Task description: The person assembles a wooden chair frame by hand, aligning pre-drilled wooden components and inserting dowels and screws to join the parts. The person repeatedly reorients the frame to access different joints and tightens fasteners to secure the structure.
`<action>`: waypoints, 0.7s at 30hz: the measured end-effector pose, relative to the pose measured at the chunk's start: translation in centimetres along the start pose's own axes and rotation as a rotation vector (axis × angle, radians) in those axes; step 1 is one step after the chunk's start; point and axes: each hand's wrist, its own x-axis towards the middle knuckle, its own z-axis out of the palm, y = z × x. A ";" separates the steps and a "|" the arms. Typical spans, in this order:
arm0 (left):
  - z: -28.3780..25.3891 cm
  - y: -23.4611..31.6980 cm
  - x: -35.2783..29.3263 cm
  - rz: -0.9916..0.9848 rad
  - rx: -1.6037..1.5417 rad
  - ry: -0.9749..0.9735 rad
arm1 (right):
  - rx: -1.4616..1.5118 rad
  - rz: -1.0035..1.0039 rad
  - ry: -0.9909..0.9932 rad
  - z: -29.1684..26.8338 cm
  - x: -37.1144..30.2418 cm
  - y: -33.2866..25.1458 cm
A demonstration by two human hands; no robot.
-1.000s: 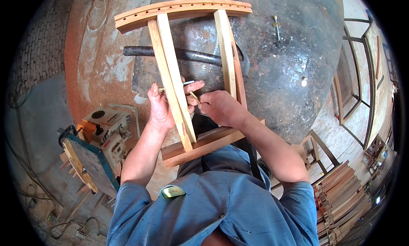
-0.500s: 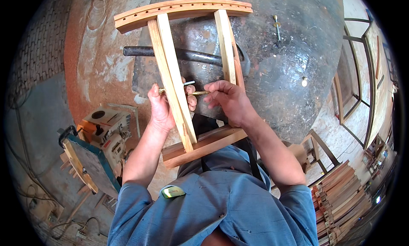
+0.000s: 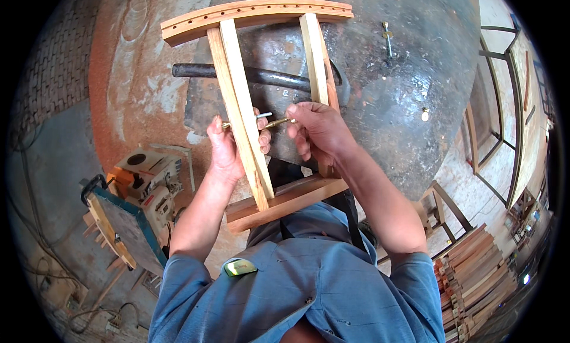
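A wooden frame has a curved rail (image 3: 255, 11) pierced by a row of holes, with paired uprights running down to a lower rail (image 3: 285, 203) by my waist. My left hand (image 3: 224, 150) closes around the left upright (image 3: 240, 105), thumb on its left side and fingertips past its right. A bit of brass shows by that thumb, and a thin silvery rod (image 3: 264, 115) sticks out by the fingertips. Between the thumb and fingers of my right hand (image 3: 320, 129) is the end of a slim brass rod (image 3: 276, 123), whose other end meets my left fingertips.
Under the frame is a dark, worn metal tabletop (image 3: 409, 141) with a black bar (image 3: 267, 76) lying on it. A bolt with brass parts (image 3: 387, 39) lies at the far right, beyond a small round disc (image 3: 424, 114). A machine (image 3: 145, 176) stands left; stacked wood strips (image 3: 478, 277) lie lower right.
My right hand has shifted slightly up, its fingers turned and more curled on the brass rod, which now tilts upward to the right. The left hand and frame have hardly moved.
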 end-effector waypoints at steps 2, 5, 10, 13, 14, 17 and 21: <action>0.1 0.0 0.1 -0.005 -0.006 -0.005 | -0.018 -0.019 0.023 0.2 0.7 0.6; 0.4 -0.1 0.0 -0.005 -0.007 -0.007 | 0.103 -0.094 0.043 1.4 1.6 1.2; 0.7 0.0 -0.1 0.010 0.036 0.037 | 0.106 -0.093 0.012 1.3 2.1 1.2; 0.4 -0.1 -0.1 0.006 -0.012 -0.010 | 0.083 -0.076 -0.026 1.0 2.5 1.2; 0.5 -0.1 0.0 0.003 -0.016 -0.014 | 0.079 -0.088 -0.031 0.6 2.9 1.8; 0.4 -0.1 0.0 -0.002 -0.019 -0.017 | 0.171 -0.107 -0.011 0.9 3.4 2.3; 0.2 -0.1 0.0 0.004 -0.012 -0.019 | 0.213 -0.104 0.044 0.9 3.4 2.5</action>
